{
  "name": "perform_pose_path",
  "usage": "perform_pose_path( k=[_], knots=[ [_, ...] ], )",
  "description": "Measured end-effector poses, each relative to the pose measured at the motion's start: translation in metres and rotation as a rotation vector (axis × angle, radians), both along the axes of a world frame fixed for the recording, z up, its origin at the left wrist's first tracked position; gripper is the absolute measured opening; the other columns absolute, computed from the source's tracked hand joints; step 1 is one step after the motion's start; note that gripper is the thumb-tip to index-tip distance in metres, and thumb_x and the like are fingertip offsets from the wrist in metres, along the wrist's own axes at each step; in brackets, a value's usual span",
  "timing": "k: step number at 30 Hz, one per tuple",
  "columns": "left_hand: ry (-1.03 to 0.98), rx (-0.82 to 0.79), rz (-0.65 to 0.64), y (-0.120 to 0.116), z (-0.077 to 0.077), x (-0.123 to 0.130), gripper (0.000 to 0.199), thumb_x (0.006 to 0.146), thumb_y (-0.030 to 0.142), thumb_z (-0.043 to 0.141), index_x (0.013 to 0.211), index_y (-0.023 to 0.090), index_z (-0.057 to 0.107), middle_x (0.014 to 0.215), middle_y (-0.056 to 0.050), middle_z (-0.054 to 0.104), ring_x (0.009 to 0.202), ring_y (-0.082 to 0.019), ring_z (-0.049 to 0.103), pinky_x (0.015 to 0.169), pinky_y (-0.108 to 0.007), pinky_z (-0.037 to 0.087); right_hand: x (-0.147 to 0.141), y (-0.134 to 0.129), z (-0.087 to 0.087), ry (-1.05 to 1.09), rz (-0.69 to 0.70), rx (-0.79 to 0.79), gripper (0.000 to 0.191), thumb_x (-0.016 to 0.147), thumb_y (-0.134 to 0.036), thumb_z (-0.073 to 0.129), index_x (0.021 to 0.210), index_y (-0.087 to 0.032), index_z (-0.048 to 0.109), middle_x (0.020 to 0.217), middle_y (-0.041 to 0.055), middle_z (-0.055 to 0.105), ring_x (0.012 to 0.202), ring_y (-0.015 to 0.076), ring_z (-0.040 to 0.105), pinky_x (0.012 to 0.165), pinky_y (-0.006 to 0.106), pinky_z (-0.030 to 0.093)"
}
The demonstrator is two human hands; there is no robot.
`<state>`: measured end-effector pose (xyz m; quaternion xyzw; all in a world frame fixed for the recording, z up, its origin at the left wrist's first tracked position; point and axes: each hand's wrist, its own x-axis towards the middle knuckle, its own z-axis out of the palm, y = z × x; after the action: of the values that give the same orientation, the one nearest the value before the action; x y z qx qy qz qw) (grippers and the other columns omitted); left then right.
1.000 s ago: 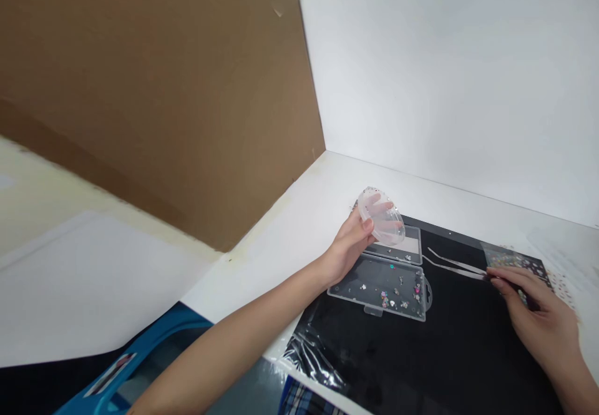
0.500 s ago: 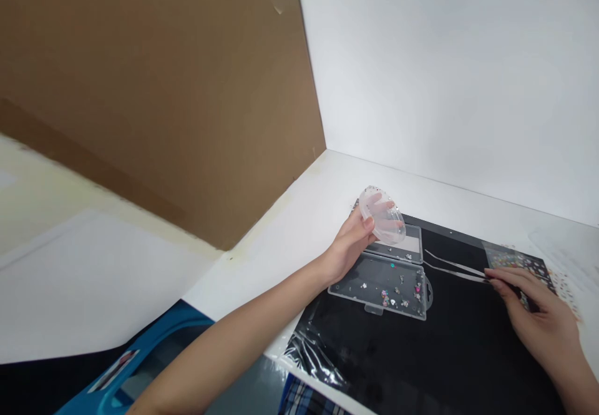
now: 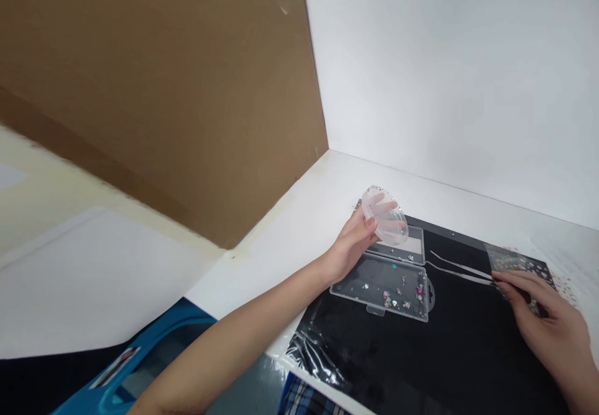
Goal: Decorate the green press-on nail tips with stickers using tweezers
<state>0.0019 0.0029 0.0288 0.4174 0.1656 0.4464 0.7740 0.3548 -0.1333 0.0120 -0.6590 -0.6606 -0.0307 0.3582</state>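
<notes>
My left hand (image 3: 352, 240) holds a small clear oval plastic container (image 3: 386, 216) tilted up, its fingers showing through the plastic and tiny sparkling bits along its rim. Just below it lies an open clear plastic box (image 3: 381, 290) whose lower half holds scattered small rhinestones and charms. My right hand (image 3: 547, 321) pinches the end of long steel tweezers (image 3: 461, 268), whose arms reach left towards the box. Its fingers are close to a clear packet of colourful gems (image 3: 512, 260).
Everything lies on a black mat (image 3: 435, 352) on a white tabletop (image 3: 318, 215). Loose sequins (image 3: 564, 284) lie on the table right of the mat. A brown cardboard panel (image 3: 154, 90) and a white wall (image 3: 444, 72) rise behind. A blue object (image 3: 150, 346) sits low left.
My right hand has shifted slightly to the right with the tweezers. The oval container has moved slightly right and down in my left hand. The box remains in place on the mat.
</notes>
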Motion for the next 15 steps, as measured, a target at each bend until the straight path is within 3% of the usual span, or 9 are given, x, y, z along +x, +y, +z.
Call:
perform_pose_path(
  k=[15],
  knots=[
    [0.003,0.005,-0.012,0.0012,-0.004,-0.0006,0.078,0.091,0.067,0.083,0.154,0.031,0.057,0.17,-0.015,0.05,0.142,-0.046,0.061,0.119,-0.061,0.043,-0.008,-0.0019,0.0019,0.01,-0.024,0.008,0.031,0.103,-0.057,0.065,0.1,-0.033,0.083,0.107,0.0035,0.081,0.096,0.0262,0.077,0.076,0.038,0.06]
  ],
)
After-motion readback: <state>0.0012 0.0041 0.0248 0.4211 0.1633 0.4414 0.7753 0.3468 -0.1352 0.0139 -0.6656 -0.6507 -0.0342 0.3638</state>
